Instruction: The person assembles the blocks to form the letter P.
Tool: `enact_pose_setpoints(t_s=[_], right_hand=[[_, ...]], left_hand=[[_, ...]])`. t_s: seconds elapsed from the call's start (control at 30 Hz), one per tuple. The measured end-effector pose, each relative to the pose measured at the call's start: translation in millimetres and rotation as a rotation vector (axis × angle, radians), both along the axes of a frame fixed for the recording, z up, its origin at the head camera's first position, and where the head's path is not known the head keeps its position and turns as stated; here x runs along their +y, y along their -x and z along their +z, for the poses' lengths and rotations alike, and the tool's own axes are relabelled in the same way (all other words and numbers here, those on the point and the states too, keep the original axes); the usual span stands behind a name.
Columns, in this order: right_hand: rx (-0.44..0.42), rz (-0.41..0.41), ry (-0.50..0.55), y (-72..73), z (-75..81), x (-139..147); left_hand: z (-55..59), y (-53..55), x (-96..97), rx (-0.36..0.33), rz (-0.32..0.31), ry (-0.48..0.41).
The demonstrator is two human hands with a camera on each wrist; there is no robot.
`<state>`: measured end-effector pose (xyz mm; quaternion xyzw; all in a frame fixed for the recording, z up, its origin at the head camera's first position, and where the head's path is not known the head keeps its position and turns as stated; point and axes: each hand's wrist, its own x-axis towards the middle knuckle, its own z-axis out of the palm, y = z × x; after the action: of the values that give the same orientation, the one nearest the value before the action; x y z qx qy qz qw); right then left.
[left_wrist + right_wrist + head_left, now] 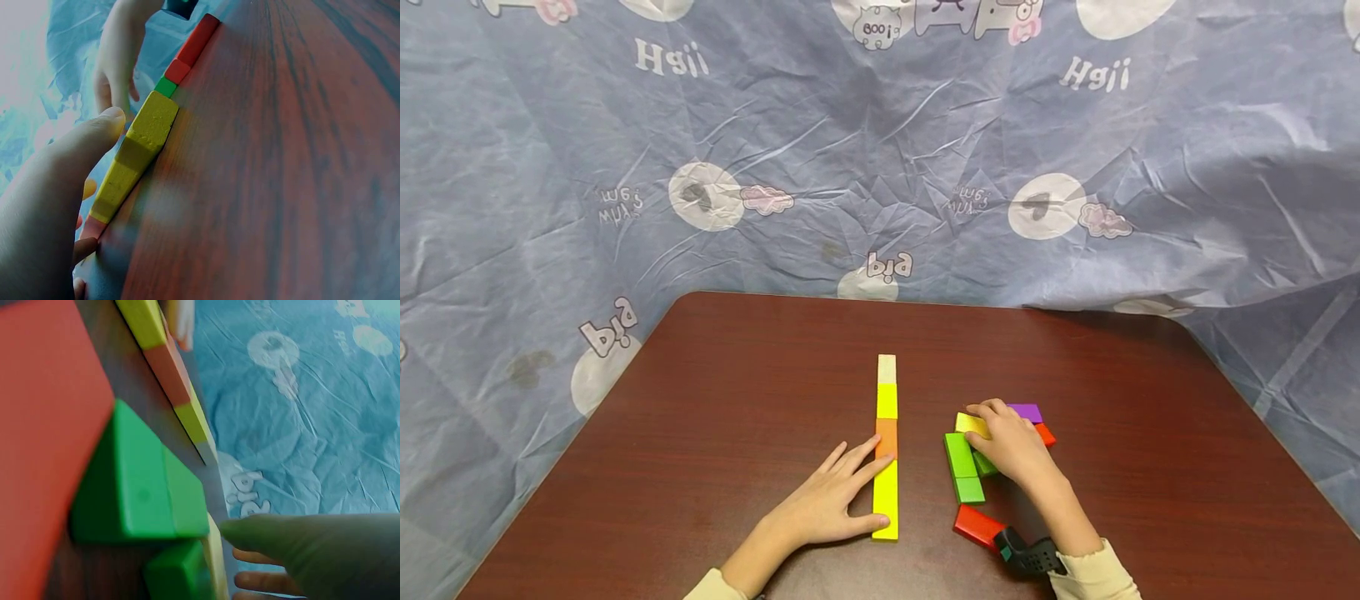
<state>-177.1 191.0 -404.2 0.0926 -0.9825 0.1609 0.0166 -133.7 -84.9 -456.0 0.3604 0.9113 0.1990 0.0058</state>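
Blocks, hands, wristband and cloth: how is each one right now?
Block row, straight, end to end
Left hand, fingers spread, touching the row
Right hand, over loose blocks; grip unclear
Loose yellow block, partly covered
Two green blocks, end to end
Third green block, partly hidden
Purple block, partly hidden
Far red block, partly hidden
Near red block, slanted
Right wristband, strapped on
Cloth, wrinkled

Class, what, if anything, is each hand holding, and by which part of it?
The left hand touches the row of blocks but grips nothing. The right hand is at a separate yellow block; whether it grips that cannot be told.
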Motion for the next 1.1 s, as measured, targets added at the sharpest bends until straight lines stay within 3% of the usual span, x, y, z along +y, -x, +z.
enact_pose_setpoints(t_s=[0.13, 0.33, 0.53, 0.77, 1.1], right_hand=[[0.007, 0.016, 0.0, 0.1, -0.3, 7], [0.178, 0.018, -0.049, -0.3, -11.3, 6], [0.246, 0.039, 0.005, 1.5, -16.8, -2], [0.183, 0.159, 0.059, 4.6, -19.7, -9], [0.143, 0.134, 0.041, 1.5, -16.9, -19]], left_hand=[[-0.6, 0.0, 0.2, -0.007, 0.0, -0.004], [-0.6, 0.0, 0.6, -0.021, -0.003, -0.007], [-0.8, -0.1, -0.2, -0.006, -0.003, -0.001], [-0.7, -0.2, -0.4, -0.002, -0.002, -0.003], [-0.1, -0.2, 0.0, -0.001, -0.005, -0.008]])
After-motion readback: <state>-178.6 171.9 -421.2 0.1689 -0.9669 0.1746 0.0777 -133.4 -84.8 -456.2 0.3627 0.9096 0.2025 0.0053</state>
